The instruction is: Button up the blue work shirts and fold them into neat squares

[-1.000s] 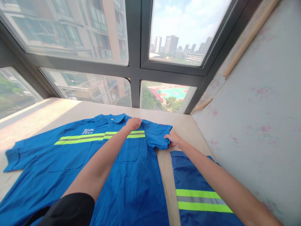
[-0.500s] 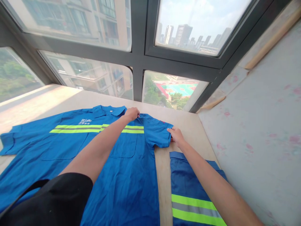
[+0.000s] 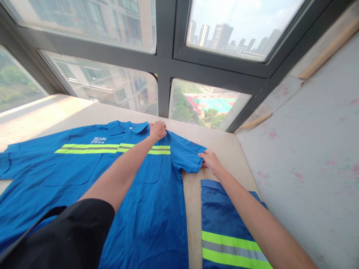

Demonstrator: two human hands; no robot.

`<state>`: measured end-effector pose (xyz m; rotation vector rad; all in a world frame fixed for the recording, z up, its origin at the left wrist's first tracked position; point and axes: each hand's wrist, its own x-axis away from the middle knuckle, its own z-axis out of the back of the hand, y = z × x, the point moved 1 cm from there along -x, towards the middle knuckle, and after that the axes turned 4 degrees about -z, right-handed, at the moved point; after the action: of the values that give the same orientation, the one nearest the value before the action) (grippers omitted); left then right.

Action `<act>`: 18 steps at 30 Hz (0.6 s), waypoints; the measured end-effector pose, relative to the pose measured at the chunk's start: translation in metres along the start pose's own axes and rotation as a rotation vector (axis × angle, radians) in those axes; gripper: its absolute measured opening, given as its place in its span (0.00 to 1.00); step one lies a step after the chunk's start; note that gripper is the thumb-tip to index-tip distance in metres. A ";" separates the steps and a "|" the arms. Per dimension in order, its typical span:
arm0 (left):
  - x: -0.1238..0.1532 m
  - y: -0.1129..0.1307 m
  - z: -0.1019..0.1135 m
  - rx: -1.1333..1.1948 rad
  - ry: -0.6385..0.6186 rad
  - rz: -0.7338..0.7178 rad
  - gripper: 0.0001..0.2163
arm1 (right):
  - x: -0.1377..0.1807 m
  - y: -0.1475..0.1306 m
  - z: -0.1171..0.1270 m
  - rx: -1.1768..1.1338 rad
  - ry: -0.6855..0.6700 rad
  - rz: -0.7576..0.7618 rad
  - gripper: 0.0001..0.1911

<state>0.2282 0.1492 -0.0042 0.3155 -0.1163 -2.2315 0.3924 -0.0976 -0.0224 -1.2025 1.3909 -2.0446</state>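
A blue work shirt [image 3: 157, 209] with a yellow-green and grey reflective band lies spread out, its collar toward the window. My left hand [image 3: 158, 130] is closed on the cloth at the shoulder, just right of the collar. At the right, my right hand [image 3: 209, 161] pinches the cuff of the short sleeve, thumb on top and fingers partly under the hem. The sleeve is drawn out straight between both hands. My left forearm covers part of the chest and reflective band.
Folded navy garment [image 3: 214, 209] with reflective stripes lies right of the shirt, partly under my right forearm. Both rest on a pale window ledge [image 3: 224, 144]. Dark window frames [image 3: 164, 67] rise behind, and a floral-papered wall [image 3: 314, 149] bounds the right side.
Both hands keep their hold on the shirt. The shoulder cloth under my left hand is raised slightly and the sleeve looks tauter. The view has shifted a little.
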 end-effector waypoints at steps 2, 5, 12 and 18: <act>0.002 0.002 -0.007 -0.018 0.049 0.016 0.15 | 0.000 0.000 0.000 -0.003 -0.002 -0.004 0.05; 0.009 0.000 -0.018 -0.029 0.044 -0.026 0.19 | 0.001 0.000 0.001 -0.008 -0.006 -0.007 0.04; 0.031 -0.009 -0.012 -0.027 0.085 -0.059 0.30 | -0.005 0.002 0.001 -0.053 0.042 -0.030 0.04; 0.091 0.008 -0.003 0.007 0.031 -0.164 0.34 | -0.006 0.004 -0.003 -0.059 0.120 -0.008 0.04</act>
<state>0.1802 0.0737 -0.0228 0.3755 -0.0843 -2.3873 0.3934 -0.0932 -0.0289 -1.1260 1.5134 -2.1262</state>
